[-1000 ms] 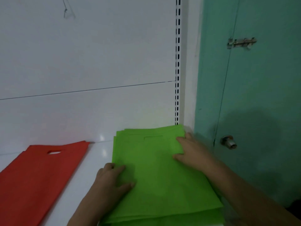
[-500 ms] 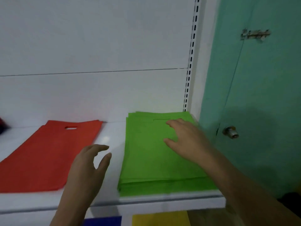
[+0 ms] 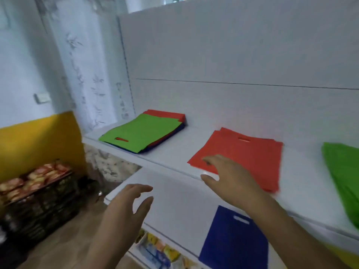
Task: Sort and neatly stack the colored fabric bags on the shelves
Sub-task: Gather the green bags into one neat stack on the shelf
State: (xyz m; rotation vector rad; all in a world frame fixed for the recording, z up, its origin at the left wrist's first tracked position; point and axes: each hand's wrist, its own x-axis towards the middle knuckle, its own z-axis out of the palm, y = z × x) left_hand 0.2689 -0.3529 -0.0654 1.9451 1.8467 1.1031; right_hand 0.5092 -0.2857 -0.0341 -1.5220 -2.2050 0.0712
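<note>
Above the upper shelf (image 3: 174,152), the right hand (image 3: 231,177) hovers, fingers spread, over red bags (image 3: 248,154); the left hand (image 3: 126,208) hangs loosely open, holding nothing.

I count two bare hands in my view, a left hand (image 3: 124,208) and a right hand (image 3: 227,177), both with fingers spread and holding nothing; on the upper white shelf (image 3: 174,152) I count three groups of flat fabric bags: one mixed stack topped by a lime-green bag (image 3: 141,133) with red and dark blue layers beneath, one stack of red bags (image 3: 246,154), one lime-green pile (image 3: 343,171) cut off at the right edge; how many bags lie in each stack I cannot tell; on the lower shelf I count one dark blue fabric bag (image 3: 233,239); I see one dark crate (image 3: 38,199) of packets on the floor.
</note>
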